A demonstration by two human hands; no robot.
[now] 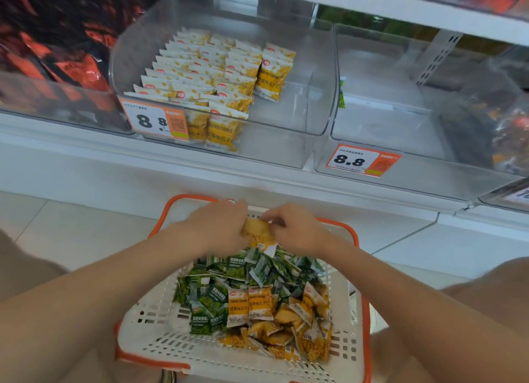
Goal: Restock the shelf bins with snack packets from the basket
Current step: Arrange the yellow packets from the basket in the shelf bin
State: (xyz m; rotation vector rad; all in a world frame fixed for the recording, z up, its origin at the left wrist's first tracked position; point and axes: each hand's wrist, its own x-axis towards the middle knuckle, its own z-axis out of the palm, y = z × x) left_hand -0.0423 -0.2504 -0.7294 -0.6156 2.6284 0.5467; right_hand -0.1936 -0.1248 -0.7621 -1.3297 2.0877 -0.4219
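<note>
**Two hands gather yellow snack packets over a shopping basket, below part-filled shelf bins**

Seen from a head camera looking down. The left hand [217, 225] and the right hand [294, 231] meet over the far end of a white basket [137, 325] with an orange rim. Both hands have their fingers curled round a small bunch of yellow crab-roe-flavoured seed packets [259, 235], which they pinch between them, above the basket and well below the shelf. The bunch is motion-blurred. Its long axis seems to run from far-left to near-right, with a white sealed end pointing down at the basket, but I cannot be sure.

The basket holds a mixed heap: green pea packets [217, 305] towards the far and left side, and loose yellow packets [286, 325] at the near right.

Above, a clear shelf bin [315, 96] holds matching yellow packets standing in rows [206, 73] on its left side, logos up and fronts facing the aisle. Its right side is bare. The neighbouring bin [386, 110] looks nearly bare.

Likely risks:
- The two-handed hold looks loose, so a packet could slip out on the lift.
- A green packet could ride along into the yellow bin.
- Pushing the bunch in carelessly could topple the standing rows.
</note>
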